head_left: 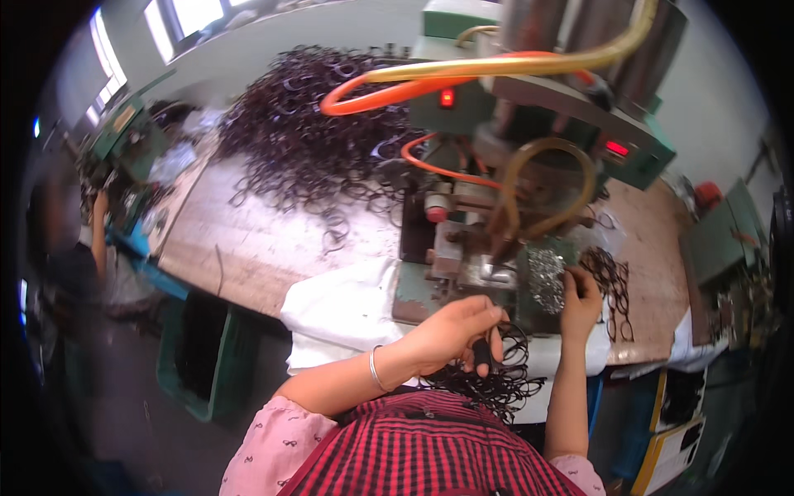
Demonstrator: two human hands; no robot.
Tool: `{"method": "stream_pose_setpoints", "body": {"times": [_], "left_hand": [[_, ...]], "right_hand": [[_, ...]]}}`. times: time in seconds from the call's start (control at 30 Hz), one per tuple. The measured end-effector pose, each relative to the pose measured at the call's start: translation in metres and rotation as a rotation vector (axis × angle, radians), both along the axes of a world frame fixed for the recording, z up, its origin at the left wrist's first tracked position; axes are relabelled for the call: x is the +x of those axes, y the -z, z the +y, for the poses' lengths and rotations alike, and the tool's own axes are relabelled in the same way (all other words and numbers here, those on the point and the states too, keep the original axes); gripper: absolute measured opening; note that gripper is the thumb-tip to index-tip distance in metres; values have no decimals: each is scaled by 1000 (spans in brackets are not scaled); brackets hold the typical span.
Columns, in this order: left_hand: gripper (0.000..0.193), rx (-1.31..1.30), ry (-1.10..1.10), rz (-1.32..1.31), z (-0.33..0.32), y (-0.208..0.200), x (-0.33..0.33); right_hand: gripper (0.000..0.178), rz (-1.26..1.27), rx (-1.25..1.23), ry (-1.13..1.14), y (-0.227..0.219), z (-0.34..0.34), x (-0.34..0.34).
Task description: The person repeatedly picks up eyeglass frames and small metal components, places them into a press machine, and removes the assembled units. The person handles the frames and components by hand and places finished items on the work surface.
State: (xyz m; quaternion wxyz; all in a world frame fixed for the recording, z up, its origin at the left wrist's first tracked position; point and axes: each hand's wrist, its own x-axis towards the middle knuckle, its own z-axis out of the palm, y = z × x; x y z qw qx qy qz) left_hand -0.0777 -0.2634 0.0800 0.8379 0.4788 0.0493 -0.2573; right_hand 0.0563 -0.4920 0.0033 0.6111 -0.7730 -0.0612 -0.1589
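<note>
My left hand is closed in front of the machine, its thumb and fingers pinching a dark eyeglass frame. A black cover or band shows at one of its fingers. Below it, a heap of dark eyeglass frames lies at my lap. My right hand is bent at the right edge of a tray of small shiny metal parts, its fingertips pressed together; whatever is between them is too small to make out. Just beyond my left hand sits the machine's metal fixture.
A green machine with red displays and orange and yellow hoses rises ahead. Many dark frames are piled at the back left of the table; more frames lie right. White cloth, a green crate and another person are left.
</note>
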Motion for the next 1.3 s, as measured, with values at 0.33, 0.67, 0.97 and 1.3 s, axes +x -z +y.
{"method": "stream_pose_setpoints", "body": {"times": [0.33, 0.67, 0.97, 1.3], "left_hand": [[29, 1721, -947, -352, 206, 50, -8], [18, -67, -699, 262, 225, 130, 23], [18, 151, -913, -134, 150, 73, 20], [11, 80, -1098, -754, 81, 35, -6]], "right_hand": [[15, 32, -76, -104, -17, 16, -15], [16, 92, 30, 28, 7, -23, -34], [18, -9, -59, -319, -82, 73, -23], [44, 19, 150, -313, -69, 92, -35]]}}
